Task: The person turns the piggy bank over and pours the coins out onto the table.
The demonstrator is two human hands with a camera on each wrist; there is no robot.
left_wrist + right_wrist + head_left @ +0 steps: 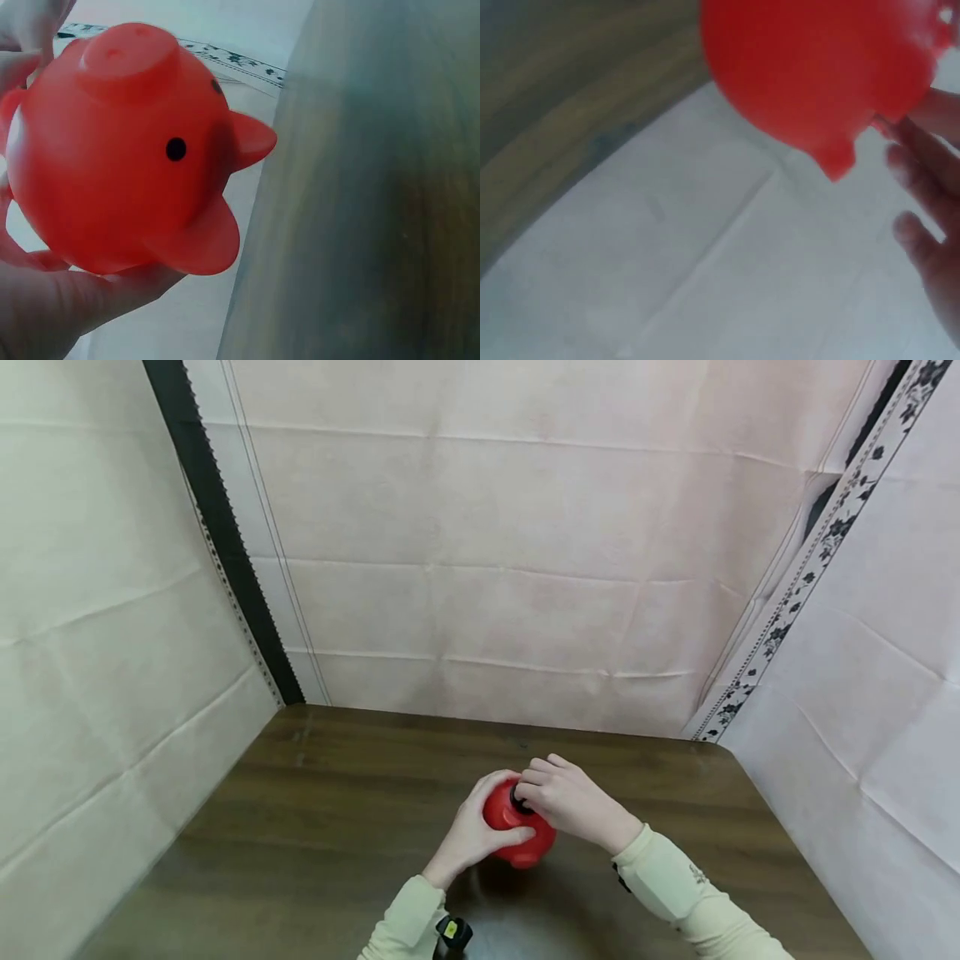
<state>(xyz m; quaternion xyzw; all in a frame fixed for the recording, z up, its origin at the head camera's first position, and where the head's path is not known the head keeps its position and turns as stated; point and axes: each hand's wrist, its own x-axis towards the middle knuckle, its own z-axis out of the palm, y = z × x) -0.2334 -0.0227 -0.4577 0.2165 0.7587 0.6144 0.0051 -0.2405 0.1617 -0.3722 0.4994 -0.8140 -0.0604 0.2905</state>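
A red piggy bank (pixel 528 852) is held over the table, its snout (pixel 131 56), an eye and two pointed ears facing the left wrist camera. My left hand (pixel 480 827) grips it round the side, thumb across the body and fingers over the far edge. My right hand (pixel 566 797) has its fingers curled at a round black stopper (pixel 516 797) on the bank, pinching it and partly covering it. In the right wrist view, fingers (pixel 922 187) lie beside the red body, where a small pointed bump sticks out.
A brown wood-grain table (pixel 337 827) lies under both hands. White creased cloth (pixel 525 568) hangs behind it and on both sides, with a black strip (pixel 232 543) at the left corner and a floral border (pixel 810 568) at the right.
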